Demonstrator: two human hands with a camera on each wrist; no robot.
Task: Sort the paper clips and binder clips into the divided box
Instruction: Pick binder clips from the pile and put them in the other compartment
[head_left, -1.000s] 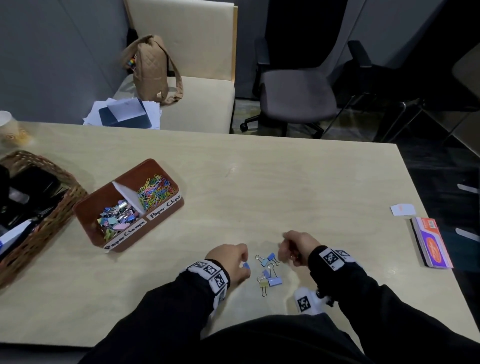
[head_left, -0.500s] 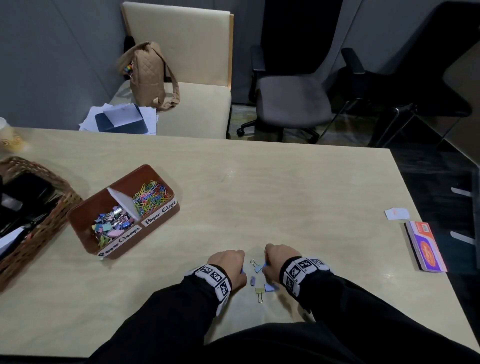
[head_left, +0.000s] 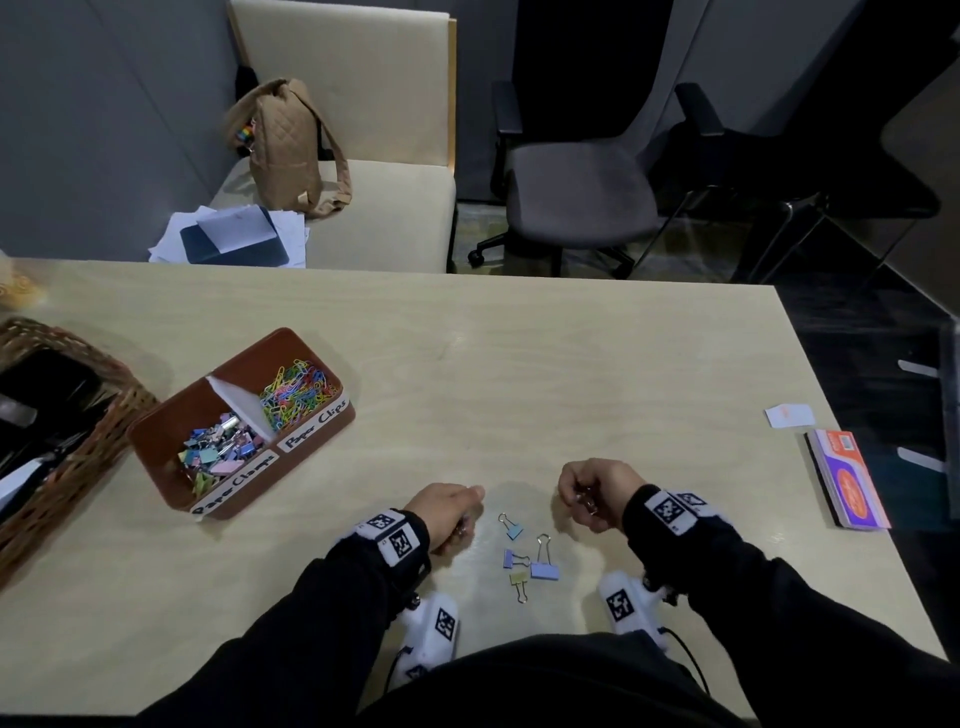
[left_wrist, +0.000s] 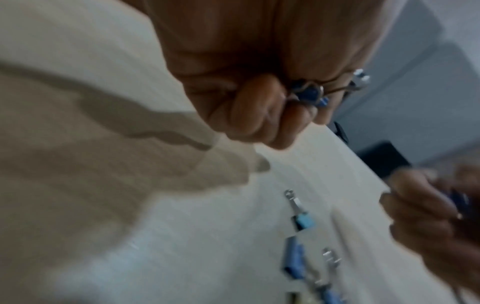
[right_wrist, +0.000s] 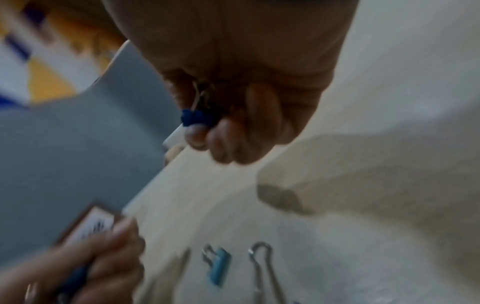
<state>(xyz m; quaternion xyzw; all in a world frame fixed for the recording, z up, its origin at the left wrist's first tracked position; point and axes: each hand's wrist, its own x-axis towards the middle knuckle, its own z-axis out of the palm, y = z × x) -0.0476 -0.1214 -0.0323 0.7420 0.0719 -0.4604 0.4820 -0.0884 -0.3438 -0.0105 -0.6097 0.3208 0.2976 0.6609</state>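
Several small binder clips (head_left: 525, 556) lie loose on the table between my hands: a light blue one (head_left: 513, 530), a purple one, a lilac one and a yellow one. My left hand (head_left: 453, 514) is curled left of them and grips dark blue binder clips (left_wrist: 309, 92). My right hand (head_left: 592, 493) is curled right of them and pinches a dark blue binder clip (right_wrist: 197, 117). The brown divided box (head_left: 171, 467) stands at the left, with binder clips in its near part and coloured paper clips (head_left: 298, 389) in its far part.
A wicker basket (head_left: 88, 457) sits at the table's left edge. An orange and purple booklet (head_left: 847, 483) and a small white card (head_left: 787, 415) lie at the right edge. Chairs, a tan bag and papers stand beyond the far edge.
My hands have drawn apart from the pile, each with a clip in its fingers. The right hand has lifted away to the right, and the loose clips are uncovered again.
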